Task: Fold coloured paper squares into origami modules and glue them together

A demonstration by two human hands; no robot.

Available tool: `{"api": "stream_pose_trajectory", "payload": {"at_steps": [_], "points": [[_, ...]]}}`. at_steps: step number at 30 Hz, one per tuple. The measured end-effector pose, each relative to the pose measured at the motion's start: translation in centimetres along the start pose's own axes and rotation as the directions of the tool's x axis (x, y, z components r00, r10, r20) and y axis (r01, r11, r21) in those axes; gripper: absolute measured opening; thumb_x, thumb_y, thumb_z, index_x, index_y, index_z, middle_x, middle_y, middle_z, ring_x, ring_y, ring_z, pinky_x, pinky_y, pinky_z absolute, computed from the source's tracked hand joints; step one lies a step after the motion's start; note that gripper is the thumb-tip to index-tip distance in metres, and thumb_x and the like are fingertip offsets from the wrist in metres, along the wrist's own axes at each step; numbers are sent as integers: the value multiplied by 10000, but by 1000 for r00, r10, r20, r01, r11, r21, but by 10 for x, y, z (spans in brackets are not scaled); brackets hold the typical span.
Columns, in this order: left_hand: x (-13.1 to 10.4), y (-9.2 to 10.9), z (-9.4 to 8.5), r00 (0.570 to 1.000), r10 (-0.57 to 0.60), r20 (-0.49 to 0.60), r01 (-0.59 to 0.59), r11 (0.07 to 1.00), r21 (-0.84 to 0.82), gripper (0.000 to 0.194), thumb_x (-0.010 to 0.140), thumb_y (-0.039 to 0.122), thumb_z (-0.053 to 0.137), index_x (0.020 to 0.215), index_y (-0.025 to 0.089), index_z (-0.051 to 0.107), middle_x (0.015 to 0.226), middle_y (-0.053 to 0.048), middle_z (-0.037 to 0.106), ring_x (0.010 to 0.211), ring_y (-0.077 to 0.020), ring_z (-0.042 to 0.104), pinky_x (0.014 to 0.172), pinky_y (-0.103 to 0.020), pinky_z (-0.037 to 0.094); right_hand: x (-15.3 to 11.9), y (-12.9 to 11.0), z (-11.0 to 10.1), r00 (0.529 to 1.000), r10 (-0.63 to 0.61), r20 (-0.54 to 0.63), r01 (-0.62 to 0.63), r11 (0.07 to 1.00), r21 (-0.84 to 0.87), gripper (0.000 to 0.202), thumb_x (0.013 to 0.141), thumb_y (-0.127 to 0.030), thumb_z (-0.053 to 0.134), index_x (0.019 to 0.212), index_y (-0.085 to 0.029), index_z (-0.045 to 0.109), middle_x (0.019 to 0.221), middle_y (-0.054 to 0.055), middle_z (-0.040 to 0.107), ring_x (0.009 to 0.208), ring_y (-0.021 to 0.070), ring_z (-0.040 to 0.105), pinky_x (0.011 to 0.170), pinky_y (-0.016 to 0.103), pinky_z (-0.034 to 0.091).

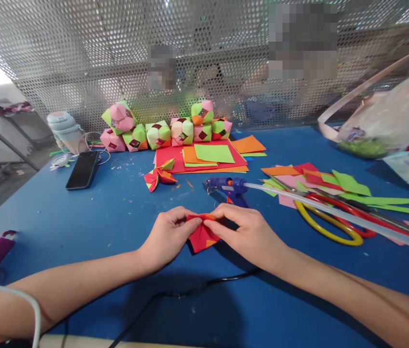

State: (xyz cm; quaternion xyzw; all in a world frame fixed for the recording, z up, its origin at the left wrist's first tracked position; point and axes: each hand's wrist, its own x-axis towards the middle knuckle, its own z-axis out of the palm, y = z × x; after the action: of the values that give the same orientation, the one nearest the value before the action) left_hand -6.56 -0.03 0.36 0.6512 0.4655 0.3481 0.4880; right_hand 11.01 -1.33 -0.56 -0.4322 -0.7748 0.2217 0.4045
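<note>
Between my two hands is a small folded red paper piece with a bit of orange showing at its edges. My left hand pinches its upper left side, thumb pressed on the front. On its upper right side, my right hand pinches it the same way, and the two thumb tips nearly meet. Just beyond the hands lies a blue glue gun with a long clear glue stick in its back. A folded red and yellow-green paper unit rests on the table farther left.
Coloured paper sheets lie behind the glue gun, with folded paper balls lined up beyond them. At right are scissors, paper scraps and a plastic bag. A phone and bottle stand left; a black cord crosses the front.
</note>
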Motion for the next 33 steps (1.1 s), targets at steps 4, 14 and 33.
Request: {"api": "stream_pose_trajectory", "payload": {"at_steps": [4,14,33], "points": [[0,-1,1,998,-11,-56,8,999,-42,172,787,285,587,779,136,672,743,-13,636,712,-125,552,654,-212,428,1,0,2,999,33,1,-33,999,-22,183,850,-205,514,677,-177,567,629,-15,554,575,105,500,573,233,401],[4,-8,1,995,-82,-51,70,976,-206,190,772,304,616,857,154,696,818,-25,685,749,-134,584,691,-223,448,4,-2,-8,994,106,41,-106,994,16,163,861,-316,507,847,-196,618,785,10,628,708,130,567,660,247,434],[1,-3,1,998,-30,-50,21,983,-181,144,747,270,623,790,145,679,740,-6,655,676,-118,565,648,-221,445,8,-9,1,919,325,222,-329,944,-22,279,824,-402,481,639,-199,434,556,-53,446,527,101,424,480,222,333]]}}
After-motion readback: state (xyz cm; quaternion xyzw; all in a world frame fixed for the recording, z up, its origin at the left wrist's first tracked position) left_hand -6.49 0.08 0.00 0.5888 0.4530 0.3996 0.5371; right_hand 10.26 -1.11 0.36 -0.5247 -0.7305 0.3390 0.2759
